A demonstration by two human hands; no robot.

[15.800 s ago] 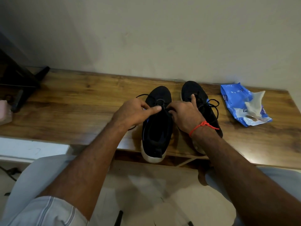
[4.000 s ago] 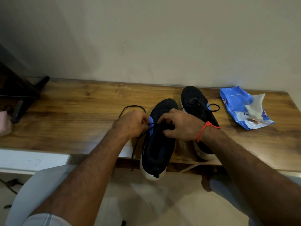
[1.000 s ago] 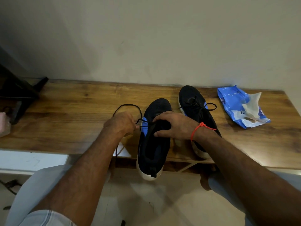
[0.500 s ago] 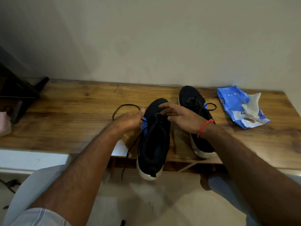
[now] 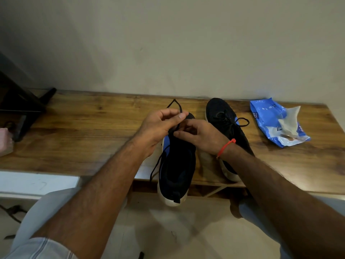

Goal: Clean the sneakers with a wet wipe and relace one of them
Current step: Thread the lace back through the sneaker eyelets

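- Near sneaker (image 5: 176, 165): black with a blue side panel and white sole, lying on the wooden tabletop (image 5: 84, 135) toe towards the wall. I see its heel hanging over the front edge of the top.
- Shoelace (image 5: 158, 161): black. I log one loop standing above the hands near the toe, and a loose length trailing down the shoe's left side to the table edge.
- Left hand (image 5: 158, 128): over the front of the near sneaker, thumb and forefinger pinching the shoelace, the other fingers curled.
- Right hand (image 5: 201, 137): just beside the left one, above the shoe's throat. Its fingers are curled in towards the lace; I cannot tell whether they actually grip it. A red thread (image 5: 225, 147) circles the wrist.
- Second sneaker (image 5: 224, 124): black, laced and tied, just right of the first, its heel hidden behind my view of the right forearm.
- Wet-wipe pack (image 5: 268, 124): blue, lying flat well to the right of both shoes, with a white wipe (image 5: 288, 120) sticking up from its opening.
- Dark object (image 5: 22, 107): at the far left of the tabletop, only partly in view.
- Pale wall (image 5: 168, 43): behind the table.
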